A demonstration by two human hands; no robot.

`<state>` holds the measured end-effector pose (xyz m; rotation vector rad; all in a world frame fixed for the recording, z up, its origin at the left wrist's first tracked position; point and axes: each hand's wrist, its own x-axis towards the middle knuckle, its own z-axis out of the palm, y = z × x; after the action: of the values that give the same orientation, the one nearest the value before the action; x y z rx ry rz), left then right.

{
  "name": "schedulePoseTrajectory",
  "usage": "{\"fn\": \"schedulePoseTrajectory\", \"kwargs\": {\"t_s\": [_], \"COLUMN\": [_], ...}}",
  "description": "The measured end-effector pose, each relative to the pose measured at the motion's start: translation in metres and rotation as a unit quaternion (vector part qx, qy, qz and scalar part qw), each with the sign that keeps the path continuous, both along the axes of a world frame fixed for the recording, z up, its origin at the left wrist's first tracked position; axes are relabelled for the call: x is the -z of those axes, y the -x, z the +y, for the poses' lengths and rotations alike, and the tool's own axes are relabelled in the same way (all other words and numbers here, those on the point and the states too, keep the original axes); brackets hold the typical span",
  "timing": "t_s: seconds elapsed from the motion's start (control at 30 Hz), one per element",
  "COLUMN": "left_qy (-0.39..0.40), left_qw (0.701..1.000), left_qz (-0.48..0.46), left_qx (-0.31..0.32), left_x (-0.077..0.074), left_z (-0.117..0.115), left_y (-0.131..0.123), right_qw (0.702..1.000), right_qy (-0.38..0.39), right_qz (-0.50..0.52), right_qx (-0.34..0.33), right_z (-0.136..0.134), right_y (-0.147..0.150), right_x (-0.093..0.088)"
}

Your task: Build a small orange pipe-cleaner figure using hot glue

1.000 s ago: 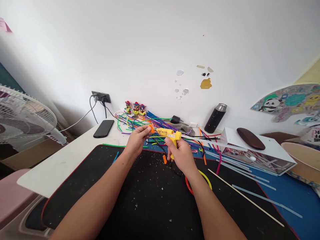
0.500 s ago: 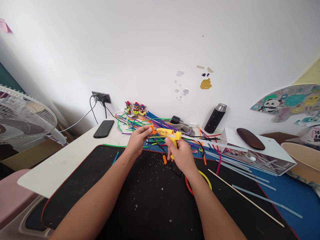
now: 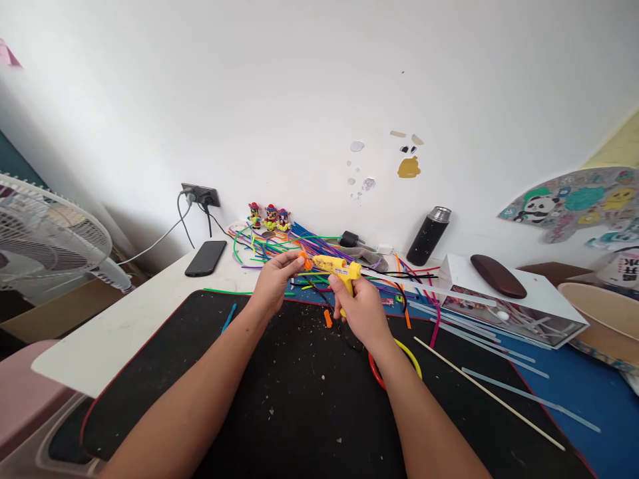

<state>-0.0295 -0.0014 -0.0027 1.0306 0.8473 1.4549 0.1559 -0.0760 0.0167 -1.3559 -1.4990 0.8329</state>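
My right hand (image 3: pixel 367 309) is wrapped round the handle of a yellow hot glue gun (image 3: pixel 332 265), which points left. A long translucent glue stick (image 3: pixel 429 286) sticks out of its back end. My left hand (image 3: pixel 272 283) pinches a small orange piece (image 3: pixel 305 260), maybe bent pipe cleaner, right by the gun's nozzle. Whether nozzle and piece touch, I cannot tell. Below the gun, another orange piece (image 3: pixel 328 319) lies on the black mat (image 3: pixel 299 399). A red and yellow ring (image 3: pixel 417 362) lies partly under my right forearm.
Behind my hands spreads a heap of coloured pipe cleaners (image 3: pixel 319 239), with three small figurines (image 3: pixel 270 216) beyond. A phone (image 3: pixel 206 258) lies left; a black flask (image 3: pixel 429 236) and white box (image 3: pixel 529 299) stand right. Loose glue sticks (image 3: pixel 529 389) and a wooden stick (image 3: pixel 489 392) lie at right.
The orange piece and the nozzle look slightly further apart than before. Both hands keep their hold, and the view has shifted very slightly.
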Motion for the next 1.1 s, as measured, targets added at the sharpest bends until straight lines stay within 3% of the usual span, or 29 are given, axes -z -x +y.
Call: {"fn": "schedulePoseTrajectory", "kwargs": {"t_s": [0.27,0.63,0.93,1.1], "left_qy": [-0.049,-0.09,-0.078,-0.065], "left_qw": [0.997,0.986,0.989,0.993], "left_qz": [0.042,0.124,0.097,0.06], "left_qx": [-0.034,-0.072,-0.079,-0.077], "left_x": [-0.0016,0.0051,0.0028,0.0015], "left_z": [-0.0013,0.0033,0.0043,0.005], "left_y": [-0.0018,0.003,0.0051,0.0055], "right_qw": [0.989,0.966,0.964,0.98], "right_qy": [-0.05,-0.096,-0.109,-0.077], "right_qz": [-0.135,-0.235,-0.242,-0.182], "right_qx": [0.044,0.054,0.032,0.018], "right_z": [-0.0029,-0.0041,-0.0041,-0.006], "right_y": [0.0008,0.0014,0.0023,0.0028], "right_x": [-0.0039,0.002,0.0022,-0.002]}}
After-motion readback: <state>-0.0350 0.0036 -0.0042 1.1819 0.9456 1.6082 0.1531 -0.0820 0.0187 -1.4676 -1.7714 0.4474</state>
